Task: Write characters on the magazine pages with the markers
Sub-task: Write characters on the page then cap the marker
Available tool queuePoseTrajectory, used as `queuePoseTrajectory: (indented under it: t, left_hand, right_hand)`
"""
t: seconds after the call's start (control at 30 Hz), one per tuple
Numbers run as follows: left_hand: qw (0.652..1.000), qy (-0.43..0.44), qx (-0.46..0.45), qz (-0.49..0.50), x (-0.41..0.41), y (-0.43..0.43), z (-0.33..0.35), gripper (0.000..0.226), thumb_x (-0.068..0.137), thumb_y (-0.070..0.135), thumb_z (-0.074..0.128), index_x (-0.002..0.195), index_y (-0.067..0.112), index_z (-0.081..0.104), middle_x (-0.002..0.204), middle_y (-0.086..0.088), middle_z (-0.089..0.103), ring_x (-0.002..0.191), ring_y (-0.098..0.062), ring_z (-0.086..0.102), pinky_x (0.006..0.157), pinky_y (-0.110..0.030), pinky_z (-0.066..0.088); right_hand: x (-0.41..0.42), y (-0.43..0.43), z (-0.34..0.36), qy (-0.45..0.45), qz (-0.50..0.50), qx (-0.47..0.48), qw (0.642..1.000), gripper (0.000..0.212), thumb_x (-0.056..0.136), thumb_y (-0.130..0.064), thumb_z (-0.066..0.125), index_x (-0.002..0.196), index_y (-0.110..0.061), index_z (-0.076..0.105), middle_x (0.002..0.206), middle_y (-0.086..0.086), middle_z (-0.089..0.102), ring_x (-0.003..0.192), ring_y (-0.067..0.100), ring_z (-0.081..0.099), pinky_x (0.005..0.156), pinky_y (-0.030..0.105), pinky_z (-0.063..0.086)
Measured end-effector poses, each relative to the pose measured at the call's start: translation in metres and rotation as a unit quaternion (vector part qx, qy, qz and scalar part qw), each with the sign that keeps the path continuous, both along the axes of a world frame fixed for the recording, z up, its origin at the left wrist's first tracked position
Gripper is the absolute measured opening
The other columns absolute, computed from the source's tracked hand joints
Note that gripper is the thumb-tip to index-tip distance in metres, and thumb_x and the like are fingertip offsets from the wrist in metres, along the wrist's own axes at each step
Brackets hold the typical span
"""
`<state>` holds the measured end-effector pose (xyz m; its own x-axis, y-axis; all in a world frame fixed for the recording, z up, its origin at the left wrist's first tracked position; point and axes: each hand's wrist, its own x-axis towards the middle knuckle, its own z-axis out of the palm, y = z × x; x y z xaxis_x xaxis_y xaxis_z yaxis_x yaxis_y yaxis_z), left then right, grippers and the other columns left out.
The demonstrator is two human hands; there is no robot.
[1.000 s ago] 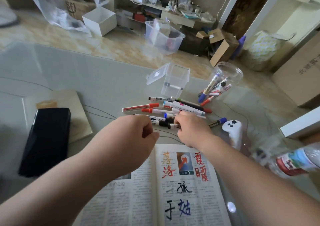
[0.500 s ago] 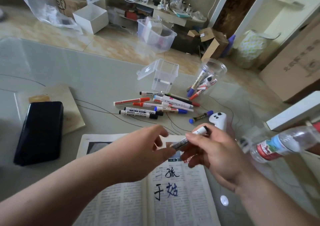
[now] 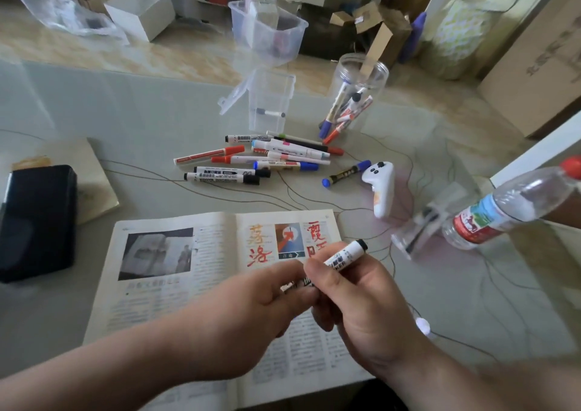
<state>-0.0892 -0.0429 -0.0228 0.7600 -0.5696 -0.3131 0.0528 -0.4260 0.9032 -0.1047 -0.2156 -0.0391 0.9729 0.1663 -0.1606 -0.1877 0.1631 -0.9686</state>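
both hands (image 3: 361, 303) grip a white marker (image 3: 344, 255) above the magazine (image 3: 176, 285).

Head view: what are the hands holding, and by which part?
One white marker: right hand grips its mid-barrel, left hand pinches the near end; the black far end is free.

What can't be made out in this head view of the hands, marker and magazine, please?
Head view only:
The marker: its lower end is hidden between the left hand and right hand, so whether it is capped cannot be told.
The magazine: the hands cover the lower handwritten characters on its right page, and the print is too blurred to read.
The bottle: its cap is cut by the right edge.
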Motion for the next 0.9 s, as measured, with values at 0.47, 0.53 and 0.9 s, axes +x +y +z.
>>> queuePoseTrajectory:
  t: [0.47,0.53,0.9]
  left_hand:
    - [0.919,-0.102,0.373,-0.084,0.020,0.012,-0.029,0.090,0.078,0.081,0.054,0.149,0.049,0.008,0.132,0.014,0.054,0.113,-0.011,0.055,0.097,-0.033,0.048]
    - [0.909,-0.109,0.390,-0.098,0.021,0.014,-0.038,0.101,0.073,0.082,0.058,0.149,0.054,-0.002,0.140,0.015,0.048,0.126,-0.012,0.050,0.100,-0.036,0.048]
    - [0.895,-0.112,0.422,-0.094,0.030,0.022,-0.052,0.124,0.056,0.083,0.072,0.148,0.059,-0.009,0.123,0.018,0.049,0.113,-0.009,0.049,0.087,-0.029,0.051]
  right_hand:
    - [0.030,-0.055,-0.043,0.017,-0.175,-0.089,0.980,0.020,0.067,-0.023,0.075,0.062,-0.020,0.056,0.049,0.007,0.048,0.046,0.020,0.043,0.048,0.028,0.036]
    - [0.034,-0.055,-0.051,0.047,-0.163,-0.076,0.982,0.007,0.070,-0.018,0.067,0.064,-0.017,0.065,0.054,0.008,0.054,0.049,0.020,0.049,0.051,0.030,0.040]
    - [0.032,-0.046,-0.063,-0.056,0.041,-0.263,0.962,0.008,0.079,-0.027,0.073,0.085,-0.024,0.068,0.076,-0.009,0.071,0.070,0.006,0.064,0.067,0.022,0.052]
